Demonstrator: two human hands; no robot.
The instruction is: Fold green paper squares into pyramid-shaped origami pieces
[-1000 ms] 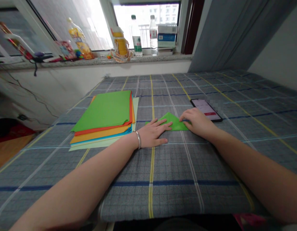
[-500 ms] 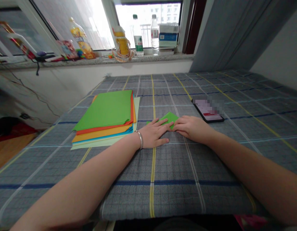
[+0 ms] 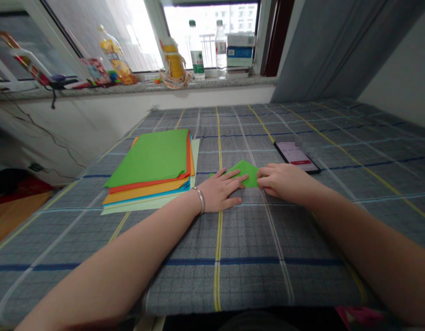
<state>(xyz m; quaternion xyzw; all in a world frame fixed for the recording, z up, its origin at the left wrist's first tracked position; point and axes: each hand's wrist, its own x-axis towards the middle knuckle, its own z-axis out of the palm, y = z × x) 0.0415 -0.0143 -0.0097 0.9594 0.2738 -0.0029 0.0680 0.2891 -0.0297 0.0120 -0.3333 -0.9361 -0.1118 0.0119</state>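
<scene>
A folded piece of green paper (image 3: 252,177) lies flat on the checked cloth, with a peak at its far side. My left hand (image 3: 221,189), a silver bangle on its wrist, rests on the paper's left part with fingers spread. At the right end of the paper is my right hand (image 3: 279,180), its fingers bent together and pinching the edge. The paper's left part is mostly hidden under my left hand.
Left of my hands sits a stack of coloured paper (image 3: 152,156), green on top. A phone (image 3: 297,156) lies beyond my right hand. Bottles, a yellow cup (image 3: 174,59) and boxes (image 3: 240,53) stand on the windowsill. Grey checked cloth (image 3: 246,239) covers the table.
My right hand has moved a little to the right along the paper, and more of the green paper shows between my hands. My left hand has stayed in place.
</scene>
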